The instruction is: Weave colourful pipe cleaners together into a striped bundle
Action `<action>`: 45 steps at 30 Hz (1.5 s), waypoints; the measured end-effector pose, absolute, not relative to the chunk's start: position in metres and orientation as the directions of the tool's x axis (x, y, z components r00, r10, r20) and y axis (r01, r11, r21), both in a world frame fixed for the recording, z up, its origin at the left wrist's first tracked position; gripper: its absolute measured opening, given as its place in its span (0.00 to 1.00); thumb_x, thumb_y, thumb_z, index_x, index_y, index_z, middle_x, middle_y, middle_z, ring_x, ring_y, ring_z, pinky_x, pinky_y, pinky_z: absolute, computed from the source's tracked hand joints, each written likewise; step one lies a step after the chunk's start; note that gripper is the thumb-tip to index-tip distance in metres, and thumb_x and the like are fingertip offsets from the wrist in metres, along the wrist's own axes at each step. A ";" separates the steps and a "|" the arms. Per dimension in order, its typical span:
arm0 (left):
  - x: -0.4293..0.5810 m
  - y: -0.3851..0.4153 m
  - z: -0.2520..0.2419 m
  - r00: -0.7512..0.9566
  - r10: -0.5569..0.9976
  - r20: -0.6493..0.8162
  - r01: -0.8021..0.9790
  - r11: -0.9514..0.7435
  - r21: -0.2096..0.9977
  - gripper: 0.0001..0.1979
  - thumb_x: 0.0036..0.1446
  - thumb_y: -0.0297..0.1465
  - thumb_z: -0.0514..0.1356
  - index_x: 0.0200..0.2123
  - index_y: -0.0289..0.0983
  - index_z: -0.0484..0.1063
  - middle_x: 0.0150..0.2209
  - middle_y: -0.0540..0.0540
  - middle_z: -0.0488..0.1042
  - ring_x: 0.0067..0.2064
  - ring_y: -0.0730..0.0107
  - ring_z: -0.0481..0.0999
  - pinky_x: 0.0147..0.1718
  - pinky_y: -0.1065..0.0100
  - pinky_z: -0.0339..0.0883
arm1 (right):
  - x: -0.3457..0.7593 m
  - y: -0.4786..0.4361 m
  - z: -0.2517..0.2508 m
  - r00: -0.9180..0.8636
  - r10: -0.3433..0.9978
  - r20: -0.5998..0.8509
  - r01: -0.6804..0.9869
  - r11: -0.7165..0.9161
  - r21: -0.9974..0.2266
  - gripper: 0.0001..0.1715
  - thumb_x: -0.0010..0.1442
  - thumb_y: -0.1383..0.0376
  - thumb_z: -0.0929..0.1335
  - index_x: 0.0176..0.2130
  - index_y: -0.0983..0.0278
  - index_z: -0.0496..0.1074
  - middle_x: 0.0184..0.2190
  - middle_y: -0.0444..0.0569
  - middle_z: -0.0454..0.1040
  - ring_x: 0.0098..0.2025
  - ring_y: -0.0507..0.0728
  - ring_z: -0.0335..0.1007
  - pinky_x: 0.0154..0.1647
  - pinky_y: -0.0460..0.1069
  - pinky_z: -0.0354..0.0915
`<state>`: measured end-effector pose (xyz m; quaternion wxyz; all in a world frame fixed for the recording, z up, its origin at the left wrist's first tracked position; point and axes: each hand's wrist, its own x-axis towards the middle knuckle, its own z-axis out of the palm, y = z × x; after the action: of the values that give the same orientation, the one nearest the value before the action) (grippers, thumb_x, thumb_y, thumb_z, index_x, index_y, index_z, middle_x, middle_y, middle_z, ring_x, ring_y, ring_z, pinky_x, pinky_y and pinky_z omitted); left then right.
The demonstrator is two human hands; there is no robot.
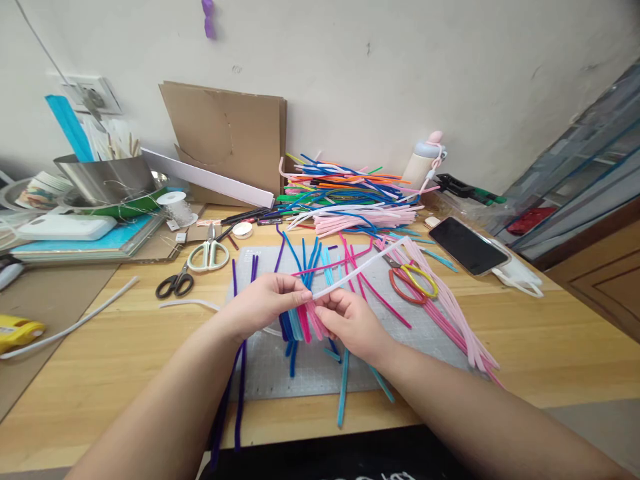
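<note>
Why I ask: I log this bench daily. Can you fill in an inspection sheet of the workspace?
Surface: wooden table, grey cutting mat on it.
Job's things: white pipe cleaner, pinched over a blue and pink bundle.
Clutter: pipe cleaner pile, scissors, phone, bottle, cardboard.
Grippers: left hand and right hand both pinch the white pipe cleaner.
Cables: thin wire down the wall to a socket.
Surroundings: white wall, glass cabinet at right.
</note>
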<state>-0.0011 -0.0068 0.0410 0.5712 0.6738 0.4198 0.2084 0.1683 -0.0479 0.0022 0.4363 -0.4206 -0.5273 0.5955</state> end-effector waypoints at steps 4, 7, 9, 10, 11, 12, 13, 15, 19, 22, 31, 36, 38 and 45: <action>0.004 -0.009 0.042 0.509 0.842 -0.178 0.402 -0.050 0.914 0.15 0.52 0.41 0.57 0.28 0.33 0.72 0.23 0.50 0.69 0.25 0.74 0.64 0.26 0.72 0.57 | 0.168 -0.048 0.002 -0.260 0.965 -0.038 -0.058 -0.055 -0.997 0.07 0.51 0.64 0.66 0.26 0.64 0.63 0.17 0.38 0.63 0.17 0.45 0.57 0.17 0.43 0.55; 0.007 -0.011 0.044 0.474 0.868 -0.149 0.439 -0.086 0.894 0.14 0.52 0.40 0.57 0.27 0.34 0.72 0.22 0.50 0.68 0.24 0.74 0.63 0.24 0.72 0.55 | 0.168 -0.048 0.003 -0.261 0.965 -0.036 -0.051 -0.051 -0.997 0.07 0.51 0.64 0.66 0.26 0.64 0.63 0.17 0.38 0.63 0.17 0.46 0.57 0.17 0.43 0.55; 0.009 -0.013 0.046 0.456 0.879 -0.138 0.464 -0.102 0.880 0.14 0.52 0.39 0.57 0.26 0.34 0.72 0.22 0.51 0.67 0.24 0.75 0.62 0.24 0.73 0.54 | 0.168 -0.048 0.004 -0.259 0.965 -0.040 -0.047 -0.054 -0.997 0.07 0.51 0.63 0.65 0.26 0.64 0.63 0.17 0.38 0.63 0.17 0.46 0.56 0.17 0.43 0.55; 0.010 -0.014 0.047 0.452 0.882 -0.135 0.477 -0.111 0.872 0.14 0.53 0.39 0.56 0.26 0.34 0.72 0.22 0.51 0.67 0.23 0.75 0.61 0.23 0.73 0.54 | 0.168 -0.048 0.004 -0.255 0.966 -0.043 -0.046 -0.056 -0.997 0.07 0.51 0.63 0.65 0.26 0.64 0.63 0.16 0.38 0.63 0.17 0.46 0.56 0.17 0.43 0.55; 0.011 -0.014 0.047 0.450 0.884 -0.128 0.487 -0.123 0.865 0.13 0.53 0.39 0.56 0.26 0.34 0.72 0.22 0.51 0.67 0.23 0.75 0.61 0.23 0.73 0.54 | 0.168 -0.048 0.005 -0.251 0.967 -0.046 -0.044 -0.059 -0.997 0.08 0.51 0.63 0.66 0.26 0.65 0.63 0.17 0.38 0.63 0.17 0.46 0.56 0.17 0.43 0.55; 0.011 -0.015 0.047 0.451 0.885 -0.113 0.493 -0.142 0.859 0.13 0.54 0.38 0.55 0.27 0.34 0.71 0.22 0.51 0.67 0.23 0.75 0.62 0.23 0.73 0.55 | 0.168 -0.048 0.005 -0.248 0.967 -0.050 -0.042 -0.063 -0.997 0.08 0.51 0.62 0.66 0.27 0.65 0.63 0.17 0.38 0.63 0.16 0.46 0.56 0.17 0.43 0.54; 0.012 -0.015 0.046 0.454 0.886 -0.090 0.494 -0.166 0.853 0.13 0.55 0.37 0.54 0.26 0.35 0.71 0.22 0.51 0.68 0.24 0.75 0.62 0.24 0.73 0.55 | 0.169 -0.048 0.005 -0.249 0.967 -0.054 -0.041 -0.066 -0.997 0.08 0.52 0.62 0.66 0.27 0.65 0.63 0.17 0.38 0.63 0.16 0.46 0.56 0.17 0.43 0.54; 0.014 -0.015 0.044 0.452 0.892 -0.028 0.493 -0.224 0.841 0.13 0.56 0.36 0.53 0.26 0.35 0.70 0.23 0.51 0.69 0.25 0.74 0.64 0.25 0.73 0.56 | 0.169 -0.048 0.004 -0.258 0.965 -0.057 -0.051 -0.073 -0.996 0.10 0.52 0.60 0.65 0.29 0.65 0.64 0.17 0.38 0.63 0.16 0.46 0.56 0.17 0.43 0.54; 0.017 -0.014 0.039 0.394 0.913 0.102 0.517 -0.313 0.797 0.12 0.57 0.34 0.53 0.25 0.36 0.68 0.24 0.51 0.71 0.28 0.72 0.68 0.29 0.71 0.59 | 0.170 -0.046 0.002 -0.297 0.953 -0.060 -0.097 -0.093 -0.991 0.13 0.56 0.56 0.63 0.31 0.64 0.63 0.19 0.39 0.64 0.18 0.47 0.58 0.19 0.44 0.56; 0.018 -0.015 0.037 0.331 0.928 0.172 0.551 -0.338 0.763 0.12 0.57 0.34 0.52 0.24 0.36 0.68 0.23 0.51 0.71 0.27 0.71 0.68 0.29 0.71 0.59 | 0.170 -0.047 0.000 -0.359 0.930 -0.071 -0.071 -0.103 -0.992 0.15 0.57 0.54 0.62 0.30 0.64 0.62 0.21 0.40 0.65 0.19 0.47 0.59 0.21 0.44 0.56; 0.020 -0.018 0.037 0.359 0.867 0.345 0.611 -0.498 0.616 0.12 0.57 0.30 0.54 0.23 0.37 0.69 0.25 0.50 0.74 0.30 0.70 0.71 0.34 0.69 0.59 | 0.169 -0.047 -0.003 -0.302 0.952 -0.043 -0.095 -0.076 -0.993 0.18 0.56 0.51 0.63 0.34 0.64 0.63 0.21 0.39 0.64 0.19 0.48 0.59 0.21 0.44 0.56; 0.021 -0.016 0.033 0.473 0.840 0.265 0.532 -0.513 0.674 0.13 0.58 0.33 0.53 0.23 0.37 0.70 0.24 0.51 0.73 0.29 0.71 0.71 0.33 0.70 0.60 | 0.171 -0.041 0.000 -0.118 0.993 -0.008 -0.230 -0.035 -0.972 0.16 0.54 0.53 0.66 0.34 0.62 0.62 0.20 0.38 0.64 0.19 0.48 0.60 0.19 0.44 0.55; 0.020 -0.014 0.031 0.458 0.866 0.200 0.497 -0.436 0.750 0.17 0.60 0.36 0.49 0.24 0.36 0.70 0.23 0.50 0.72 0.27 0.72 0.69 0.30 0.70 0.60 | 0.171 -0.040 0.001 -0.106 0.994 -0.007 -0.239 -0.032 -0.970 0.15 0.54 0.54 0.67 0.32 0.62 0.63 0.20 0.38 0.64 0.19 0.48 0.59 0.19 0.44 0.55; 0.017 -0.014 0.034 0.451 0.875 0.173 0.442 -0.388 0.809 0.09 0.55 0.34 0.55 0.29 0.36 0.71 0.29 0.48 0.75 0.33 0.69 0.72 0.35 0.69 0.63 | 0.176 -0.041 0.002 -0.061 0.997 0.053 -0.028 0.052 -0.998 0.17 0.59 0.53 0.62 0.27 0.63 0.63 0.18 0.39 0.61 0.19 0.49 0.58 0.21 0.46 0.56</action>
<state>0.0169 -0.0141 0.0338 0.3541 0.7748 0.4250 0.3060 0.1756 -0.0413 0.0022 0.5037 -0.4645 -0.5216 0.5084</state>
